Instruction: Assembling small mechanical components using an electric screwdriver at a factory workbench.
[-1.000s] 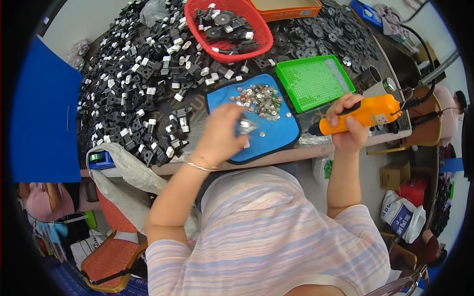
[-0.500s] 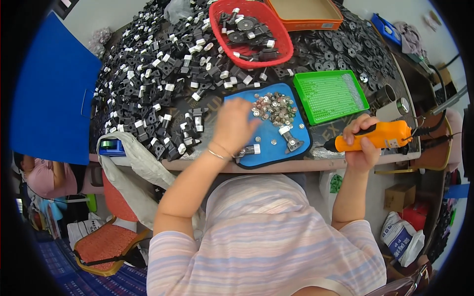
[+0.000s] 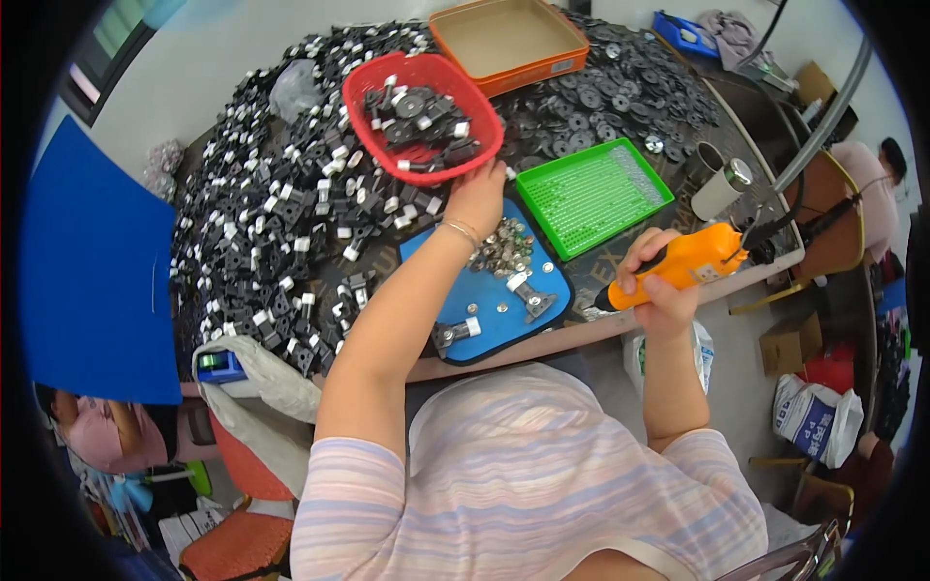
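Observation:
My left hand (image 3: 477, 201) reaches forward, fingers stretched out at the near right rim of a red plastic basket (image 3: 356, 114) holding black parts with white pieces. Its fingertips are partly hidden there. In my right hand (image 3: 659, 289) is an orange electric screwdriver (image 3: 690, 263), its dark tip pointing left. A blue mat (image 3: 499, 334) lies in front of me. On it are a heap of small round metal pieces (image 3: 506, 250), one black bracket with a white end (image 3: 533, 298) and another black-and-white part (image 3: 455, 332).
A green perforated tray (image 3: 625, 229) lies right of the mat. Behind it stretches a pile of black discs (image 3: 591, 102) beside an orange box (image 3: 533, 76). Many black-and-white parts (image 3: 281, 213) cover the table's left. A pale cup (image 3: 722, 191) stands at right.
My left hand has moved from above the mat forward to the basket's rim. The whole view has shifted and turned; my right hand still holds the screwdriver.

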Action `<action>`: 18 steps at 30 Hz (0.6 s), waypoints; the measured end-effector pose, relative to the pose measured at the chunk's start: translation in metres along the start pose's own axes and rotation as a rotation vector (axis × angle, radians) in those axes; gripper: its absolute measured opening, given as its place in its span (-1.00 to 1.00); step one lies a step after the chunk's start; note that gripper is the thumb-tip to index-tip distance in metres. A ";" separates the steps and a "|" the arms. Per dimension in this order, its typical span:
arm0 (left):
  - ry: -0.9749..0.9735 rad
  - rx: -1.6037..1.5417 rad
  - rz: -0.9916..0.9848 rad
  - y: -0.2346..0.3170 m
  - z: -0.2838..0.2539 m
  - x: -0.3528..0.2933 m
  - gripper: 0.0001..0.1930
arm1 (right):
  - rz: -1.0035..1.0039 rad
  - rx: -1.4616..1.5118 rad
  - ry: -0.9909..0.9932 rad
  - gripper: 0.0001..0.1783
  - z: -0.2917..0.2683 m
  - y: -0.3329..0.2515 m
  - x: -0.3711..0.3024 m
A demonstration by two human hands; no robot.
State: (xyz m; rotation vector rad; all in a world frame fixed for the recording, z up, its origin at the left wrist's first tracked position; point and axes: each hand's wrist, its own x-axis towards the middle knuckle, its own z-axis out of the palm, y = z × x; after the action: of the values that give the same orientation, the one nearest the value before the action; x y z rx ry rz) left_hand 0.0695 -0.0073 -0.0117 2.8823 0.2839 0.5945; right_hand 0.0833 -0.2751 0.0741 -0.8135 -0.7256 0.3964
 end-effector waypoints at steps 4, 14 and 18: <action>-0.002 -0.045 -0.152 -0.002 0.009 0.028 -0.57 | 0.022 -0.021 0.040 -0.67 -0.008 0.000 -0.002; -0.180 0.051 -0.207 0.014 0.023 0.095 -0.62 | -0.012 -0.027 0.035 -0.68 -0.025 0.002 0.005; -0.249 0.005 -0.159 0.023 0.026 0.116 -0.15 | -0.023 -0.027 0.035 -0.69 -0.031 0.001 0.004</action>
State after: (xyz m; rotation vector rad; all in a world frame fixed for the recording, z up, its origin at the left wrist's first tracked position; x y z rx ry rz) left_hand 0.1882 -0.0079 0.0126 2.8618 0.4702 0.2045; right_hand 0.1082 -0.2876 0.0604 -0.8350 -0.7091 0.3512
